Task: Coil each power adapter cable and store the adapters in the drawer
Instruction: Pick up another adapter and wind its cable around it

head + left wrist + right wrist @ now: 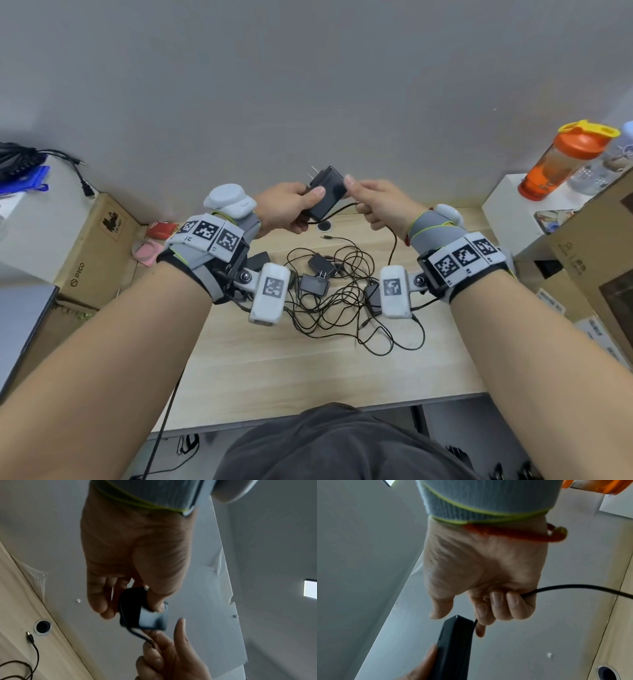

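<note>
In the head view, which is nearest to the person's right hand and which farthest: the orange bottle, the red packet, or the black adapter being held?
1. Black adapter, touching the right hand.
2. Orange bottle, far right.
3. Red packet, far left.

You face a plain grey wall (308, 85), and your light wooden desk (308, 370) stands flush against it, with a round cable hole (324, 226) near its far edge. To your left, a white cabinet (37, 226) stands beside a brown cardboard box (99, 246); to your right, a white stand (507, 212) bears an orange bottle (561, 161), with more cardboard boxes (596, 246) beside it.
</note>
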`<state>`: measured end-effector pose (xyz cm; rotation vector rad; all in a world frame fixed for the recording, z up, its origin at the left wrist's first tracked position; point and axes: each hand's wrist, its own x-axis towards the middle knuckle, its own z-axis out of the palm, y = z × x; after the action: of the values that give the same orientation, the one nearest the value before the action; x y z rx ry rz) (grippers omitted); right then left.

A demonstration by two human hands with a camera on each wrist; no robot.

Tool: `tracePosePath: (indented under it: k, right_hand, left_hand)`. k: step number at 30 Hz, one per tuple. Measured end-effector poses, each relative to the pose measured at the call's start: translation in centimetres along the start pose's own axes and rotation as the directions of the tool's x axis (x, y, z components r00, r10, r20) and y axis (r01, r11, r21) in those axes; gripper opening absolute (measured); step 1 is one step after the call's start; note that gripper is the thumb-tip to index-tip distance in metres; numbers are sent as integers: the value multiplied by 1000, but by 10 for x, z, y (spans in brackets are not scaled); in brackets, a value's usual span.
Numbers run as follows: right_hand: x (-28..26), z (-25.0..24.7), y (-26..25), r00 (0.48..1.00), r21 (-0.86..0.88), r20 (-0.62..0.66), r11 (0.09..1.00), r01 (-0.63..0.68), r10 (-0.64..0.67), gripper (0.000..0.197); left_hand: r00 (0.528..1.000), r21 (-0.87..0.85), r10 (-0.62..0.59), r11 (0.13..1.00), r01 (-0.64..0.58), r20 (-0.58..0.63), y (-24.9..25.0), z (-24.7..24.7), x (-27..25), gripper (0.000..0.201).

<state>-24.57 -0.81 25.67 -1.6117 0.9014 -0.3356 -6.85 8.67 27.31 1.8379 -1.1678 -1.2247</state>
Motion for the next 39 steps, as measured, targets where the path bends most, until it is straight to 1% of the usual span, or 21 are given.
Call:
tracePosePath:
  k: [2,4,6,9,11,13,15,19,23,26,28,30,34,36,39]
  right_hand:
    - [-2,1,0,1000,-63,6,998,10,-9,39]
    - [-1,2,1,1000,-91,-5,995,30,-31,39]
    - [-1,6,1,998,-49,-25,998,51,-52,37]
    - [1,13,1,994,-32,-76,996,83,-85,35]
    - [2,19,0,992,-24,-81,996,91,-93,34]
    - [2,21,-2,996,-8,-57,997,71,-71,36]
    - [0,19,-4,999,-4,-25,999,43,-43,38]
    - [-7,9,-6,998,26,-40,998,49,-48,44]
    - [-8,9,-3,994,-74,-39,993,97,-100,40]
    - [-8,14,-1,990,-116,-40,985,127,-132,45]
    - [-8,16,-1,989,-144,-42,981,133,-140,47]
    - [-10,16,-2,989,-169,-33,976,135,-143,41]
    - [-17,11,-5,986,-222,-26,963,152,-162,23]
    - [-20,9,-6,987,-226,-29,962,150,-161,18]
    - [-17,5,-4,987,-195,-44,970,145,-156,15]
  left_hand:
    - [996,-5,-29,1000,29,89,5,0,-8,28]
    - [993,-38,-46,998,50,110,8,3,-11,34]
    - [996,-127,-51,990,60,75,9,7,-13,47]
    - [998,-318,-67,946,68,14,11,15,-12,58]
    - [994,-387,-69,922,32,-81,10,18,-8,64]
    - [982,-367,-61,930,-9,-180,9,18,-5,61]
    - [974,-321,-42,946,-34,-225,7,14,-5,56]
    - [971,-273,-42,962,-24,-233,4,4,-8,56]
    - [969,-207,-54,978,3,-241,4,1,-9,50]
    - [965,-238,-79,971,17,-252,6,5,-11,50]
    - [960,-264,-78,965,4,-270,5,7,-11,51]
    - [953,-250,-57,968,-20,-297,5,7,-12,50]
    - [933,-224,-22,973,-63,-359,5,0,-14,48]
    - [933,-179,2,981,-71,-360,5,-3,-13,45]
    - [924,-81,10,996,-45,-382,1,-8,-11,49]
